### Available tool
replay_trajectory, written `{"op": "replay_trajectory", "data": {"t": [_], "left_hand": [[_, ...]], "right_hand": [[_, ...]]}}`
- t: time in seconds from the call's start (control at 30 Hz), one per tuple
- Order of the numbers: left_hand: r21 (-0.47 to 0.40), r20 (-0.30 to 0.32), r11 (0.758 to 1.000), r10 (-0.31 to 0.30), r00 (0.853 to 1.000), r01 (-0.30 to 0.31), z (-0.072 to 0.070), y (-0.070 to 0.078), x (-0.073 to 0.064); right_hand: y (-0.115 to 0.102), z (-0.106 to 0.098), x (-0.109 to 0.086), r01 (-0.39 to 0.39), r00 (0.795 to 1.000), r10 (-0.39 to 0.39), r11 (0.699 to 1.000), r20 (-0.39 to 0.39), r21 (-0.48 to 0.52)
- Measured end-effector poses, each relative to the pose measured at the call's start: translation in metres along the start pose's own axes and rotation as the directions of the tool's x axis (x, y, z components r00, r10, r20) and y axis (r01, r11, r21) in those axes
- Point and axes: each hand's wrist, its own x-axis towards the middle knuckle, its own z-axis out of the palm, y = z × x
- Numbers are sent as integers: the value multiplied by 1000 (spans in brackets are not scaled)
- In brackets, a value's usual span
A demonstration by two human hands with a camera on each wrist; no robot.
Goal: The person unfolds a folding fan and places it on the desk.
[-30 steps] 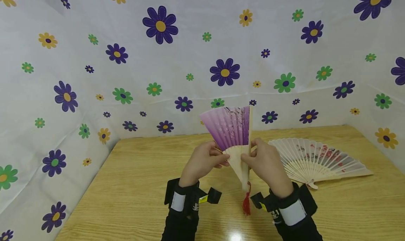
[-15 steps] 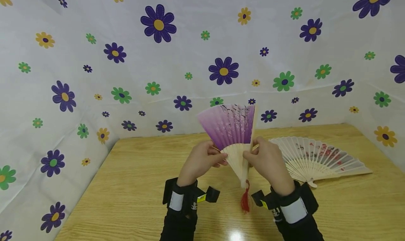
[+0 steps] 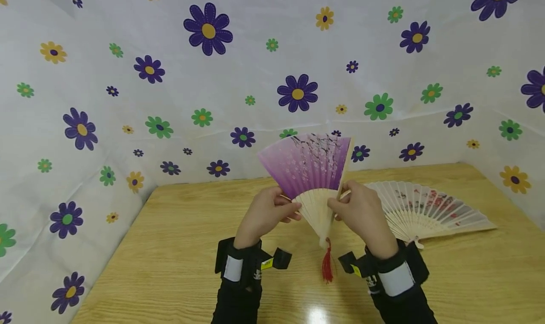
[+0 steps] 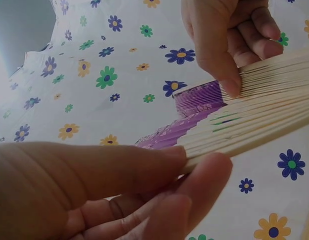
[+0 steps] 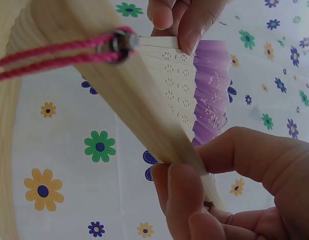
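Observation:
A purple folding fan [image 3: 312, 165], printed with blossom branches, is held partly spread above the table. My left hand [image 3: 266, 214] pinches its left edge between thumb and fingers, where the pale ribs meet the purple leaf. On the other side my right hand [image 3: 359, 210] grips the thick stack of ribs at the right edge. From the fan's pivot hangs a red tassel [image 3: 327, 265]. In the left wrist view the ribs [image 4: 264, 120] run between both hands, bunched tightly near the right thumb. The right wrist view shows the wooden outer guard [image 5: 129, 100] with its pink cord loop [image 5: 59, 57].
A second, white folding fan [image 3: 430, 215] with red flowers lies spread on the wooden table [image 3: 183, 248], behind and right of the right hand. A white flowered cloth [image 3: 247, 68] hangs at the back and sides.
The purple fan has spread wider, its left edge moving left with the left hand and its right edge tilting right. The white fan stays on the table.

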Motion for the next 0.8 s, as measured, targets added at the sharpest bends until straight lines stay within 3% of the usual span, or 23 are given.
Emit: {"op": "replay_trajectory", "data": {"t": [0.37,0.63,0.8], "left_hand": [[-14,-54,1000,-13,998,12,-6,-2,1],[-129,-115,992,-25,993,10,-9,-4,0],[-156,-123,988,-27,992,8,-11,-5,0]], "right_hand": [[4,-5,4,2,1000,-2,1000,-10,28],[10,-8,7,20,997,-17,999,-69,50],[13,-10,7,3,997,0,999,-78,49]]}}
